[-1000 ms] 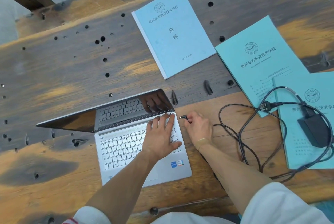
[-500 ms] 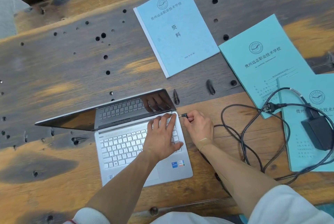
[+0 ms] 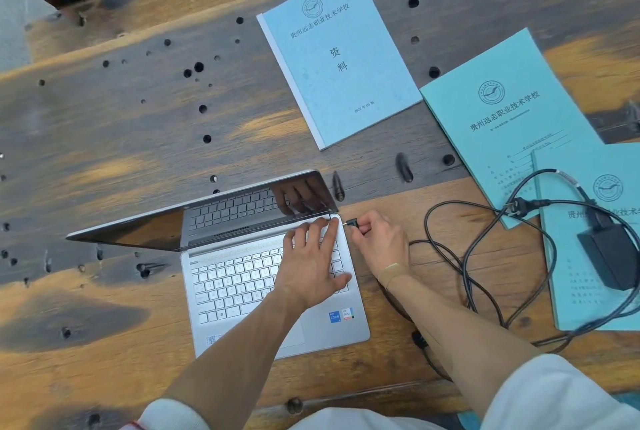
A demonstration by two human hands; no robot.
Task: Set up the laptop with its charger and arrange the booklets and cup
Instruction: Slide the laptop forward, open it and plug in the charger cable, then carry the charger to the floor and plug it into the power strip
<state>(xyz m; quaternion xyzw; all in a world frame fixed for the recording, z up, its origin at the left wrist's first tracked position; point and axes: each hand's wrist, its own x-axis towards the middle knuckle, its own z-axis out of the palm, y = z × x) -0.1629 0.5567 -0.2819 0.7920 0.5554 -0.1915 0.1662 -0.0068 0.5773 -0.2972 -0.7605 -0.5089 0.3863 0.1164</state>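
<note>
The table (image 3: pixel 104 138), a scarred wooden slab full of drilled holes, carries everything, with its near middle given over to the one laptop (image 3: pixel 263 277), whose lid leans far back so the keyboard is free to press on. Three booklets lie flat: a pale blue booklet (image 3: pixel 339 58) at the far middle, a teal booklet (image 3: pixel 502 124) to its right, and a second teal booklet (image 3: pixel 588 256) overlapping the first one's near corner at the right edge. One charger brick (image 3: pixel 609 256) sits on that nearest booklet, seemingly just left there, with its cable (image 3: pixel 464 256) looping loosely across the wood towards the laptop. The left hand (image 3: pixel 311 263) lies flat and spread on the right of the keyboard, gripping nothing, apparently to steady the laptop against a sideways push. The right hand (image 3: pixel 381 242) has its grip closed on the charger plug (image 3: pixel 351 221), held just beside the laptop's far right corner; whether the tip has entered the port is hard to tell. No cup is in view.
</note>
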